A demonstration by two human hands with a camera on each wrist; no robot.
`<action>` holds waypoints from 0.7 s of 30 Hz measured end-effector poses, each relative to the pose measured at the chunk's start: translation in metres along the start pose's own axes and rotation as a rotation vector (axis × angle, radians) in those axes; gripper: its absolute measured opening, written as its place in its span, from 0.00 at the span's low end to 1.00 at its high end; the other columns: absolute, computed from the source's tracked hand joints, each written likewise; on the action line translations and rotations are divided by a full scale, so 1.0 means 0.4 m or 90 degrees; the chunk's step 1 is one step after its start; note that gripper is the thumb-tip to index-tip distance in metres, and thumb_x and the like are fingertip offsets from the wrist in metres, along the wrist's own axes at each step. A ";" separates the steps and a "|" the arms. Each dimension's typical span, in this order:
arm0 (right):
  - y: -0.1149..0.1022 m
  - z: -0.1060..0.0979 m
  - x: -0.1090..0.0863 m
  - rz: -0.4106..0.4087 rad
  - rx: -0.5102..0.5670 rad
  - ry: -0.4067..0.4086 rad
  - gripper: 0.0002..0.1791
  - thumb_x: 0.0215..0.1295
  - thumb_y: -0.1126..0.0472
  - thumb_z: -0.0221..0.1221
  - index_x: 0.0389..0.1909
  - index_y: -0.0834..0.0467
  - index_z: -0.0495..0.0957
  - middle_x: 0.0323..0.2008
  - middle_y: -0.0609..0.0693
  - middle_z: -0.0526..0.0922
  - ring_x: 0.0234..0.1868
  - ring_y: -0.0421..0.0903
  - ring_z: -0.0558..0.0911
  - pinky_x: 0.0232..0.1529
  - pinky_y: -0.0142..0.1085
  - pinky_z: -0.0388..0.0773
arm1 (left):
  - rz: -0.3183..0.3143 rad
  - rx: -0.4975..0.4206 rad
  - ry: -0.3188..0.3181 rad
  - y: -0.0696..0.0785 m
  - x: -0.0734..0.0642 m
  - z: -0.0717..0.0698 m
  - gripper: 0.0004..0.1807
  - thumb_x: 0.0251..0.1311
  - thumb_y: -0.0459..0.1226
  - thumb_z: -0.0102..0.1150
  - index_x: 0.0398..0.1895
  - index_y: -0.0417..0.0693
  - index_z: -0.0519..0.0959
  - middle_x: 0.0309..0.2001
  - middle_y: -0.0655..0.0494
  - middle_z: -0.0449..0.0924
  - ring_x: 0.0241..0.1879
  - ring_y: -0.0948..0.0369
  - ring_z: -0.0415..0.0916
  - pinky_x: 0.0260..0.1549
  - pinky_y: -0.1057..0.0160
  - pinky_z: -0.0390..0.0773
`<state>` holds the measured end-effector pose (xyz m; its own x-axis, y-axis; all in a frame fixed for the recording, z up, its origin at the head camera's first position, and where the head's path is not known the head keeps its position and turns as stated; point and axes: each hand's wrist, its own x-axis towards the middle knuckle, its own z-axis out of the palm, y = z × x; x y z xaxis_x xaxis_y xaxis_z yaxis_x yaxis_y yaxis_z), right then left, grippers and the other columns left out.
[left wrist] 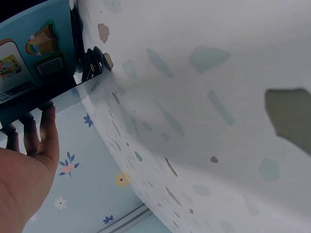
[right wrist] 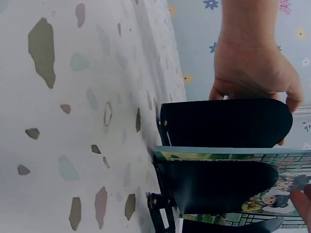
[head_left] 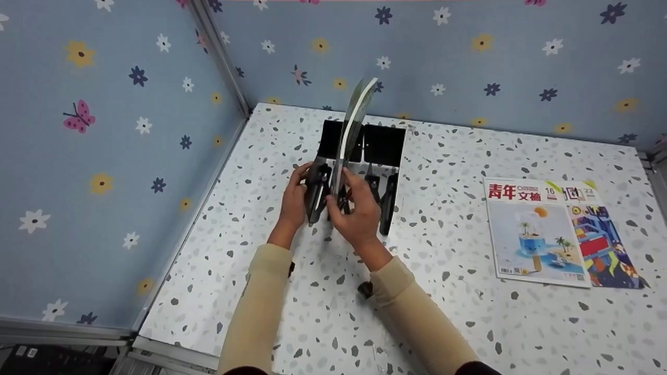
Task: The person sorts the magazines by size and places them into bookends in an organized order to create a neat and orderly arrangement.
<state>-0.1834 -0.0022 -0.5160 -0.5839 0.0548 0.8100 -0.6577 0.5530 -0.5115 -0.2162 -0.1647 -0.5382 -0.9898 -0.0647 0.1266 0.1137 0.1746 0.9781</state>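
Note:
A black book rack (head_left: 384, 146) with several rounded upright dividers stands on the speckled table. Between its left dividers a magazine (head_left: 350, 130) is upright, its white edge toward the head camera and its top leaning a little right. My right hand (head_left: 359, 211) pinches this magazine near its close edge; in the right wrist view its fingertips (right wrist: 299, 200) lie against the illustrated cover. My left hand (head_left: 294, 205) grips the rack's outer left divider (right wrist: 226, 122) from outside, with a fingertip round its rounded end. The left wrist view shows the magazine's blue cover (left wrist: 60, 31) beyond that divider.
Two overlapping magazines (head_left: 539, 242) lie flat on the table to the right. Flowered blue panels (head_left: 443, 62) rise behind the table and along its left side. The table's left edge (head_left: 193, 219) runs beside the left panel.

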 end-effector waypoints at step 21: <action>-0.027 -0.120 0.067 0.123 0.107 -0.120 0.38 0.55 0.48 0.62 0.69 0.51 0.65 0.67 0.52 0.68 0.49 0.44 0.73 0.46 0.39 0.72 | 0.045 -0.042 -0.007 -0.010 0.005 0.005 0.31 0.61 0.31 0.29 0.69 0.44 0.65 0.64 0.34 0.66 0.59 0.37 0.66 0.58 0.39 0.62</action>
<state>-0.1693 0.0332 -0.4749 -0.7736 -0.0177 0.6334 -0.5857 0.4014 -0.7042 -0.2187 -0.1637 -0.5423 -0.9801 -0.0433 0.1937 0.1878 0.1136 0.9756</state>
